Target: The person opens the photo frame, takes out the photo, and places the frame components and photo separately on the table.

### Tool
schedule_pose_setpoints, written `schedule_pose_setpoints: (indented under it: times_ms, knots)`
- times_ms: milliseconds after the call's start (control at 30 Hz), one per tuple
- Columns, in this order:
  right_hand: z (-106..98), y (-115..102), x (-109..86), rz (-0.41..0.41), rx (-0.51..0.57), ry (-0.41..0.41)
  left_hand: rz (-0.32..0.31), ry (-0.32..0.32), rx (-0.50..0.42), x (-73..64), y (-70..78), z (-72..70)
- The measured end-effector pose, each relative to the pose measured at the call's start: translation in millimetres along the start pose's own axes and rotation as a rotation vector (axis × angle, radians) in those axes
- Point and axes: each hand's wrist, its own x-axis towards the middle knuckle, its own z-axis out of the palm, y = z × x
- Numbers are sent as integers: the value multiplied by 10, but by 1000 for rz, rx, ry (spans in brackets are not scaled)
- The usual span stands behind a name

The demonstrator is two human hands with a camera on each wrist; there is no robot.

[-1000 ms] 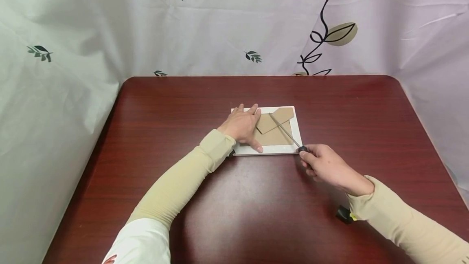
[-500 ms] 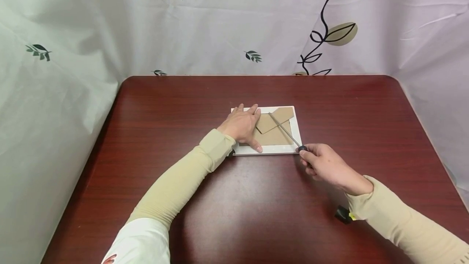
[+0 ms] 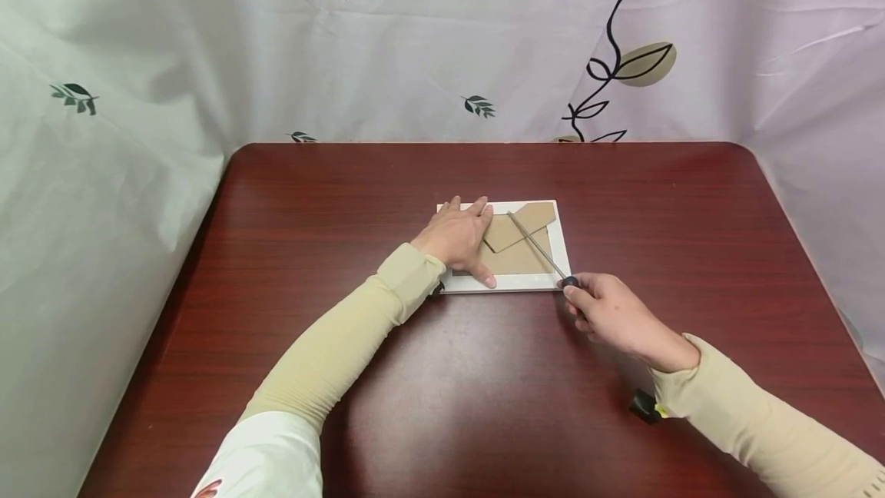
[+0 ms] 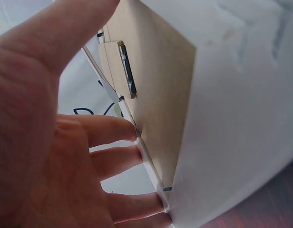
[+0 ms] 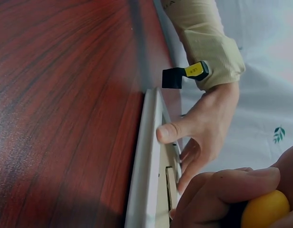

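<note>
A white picture frame (image 3: 525, 282) lies on the table with its brown backing board (image 3: 518, 264) facing up. A brown stand flap (image 3: 508, 233) slants across the board. My left hand (image 3: 452, 238) rests spread over the frame's left part, thumb on the near border and fingers reaching the far one. In the left wrist view its fingertips (image 4: 132, 202) meet the frame's edge. My right hand (image 3: 615, 317) grips a screwdriver whose yellow and black handle (image 5: 265, 211) shows in the right wrist view. Its thin metal shaft (image 3: 538, 247) crosses the flap, tip at the far border.
The dark red wooden table (image 3: 332, 198) extends around the frame on all sides. A pale curtain (image 3: 415, 44) with leaf prints hangs behind it. A small black wrist camera (image 3: 644, 406) sits under the right sleeve.
My right hand and wrist have shifted very slightly to the left, still gripping the screwdriver, with its tip at the same spot. The left hand and the frame have stayed put.
</note>
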Motion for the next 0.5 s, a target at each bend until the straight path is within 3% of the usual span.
schedule_pose_setpoints:
  times_ms: [233,500]
  knots:
    - [20,19,-10,-45,-106,34,-9,-4,-7,-1,12,-10]
    - [19,33,-38,-209,-383,182,-17,3,0,-9,16,-15]
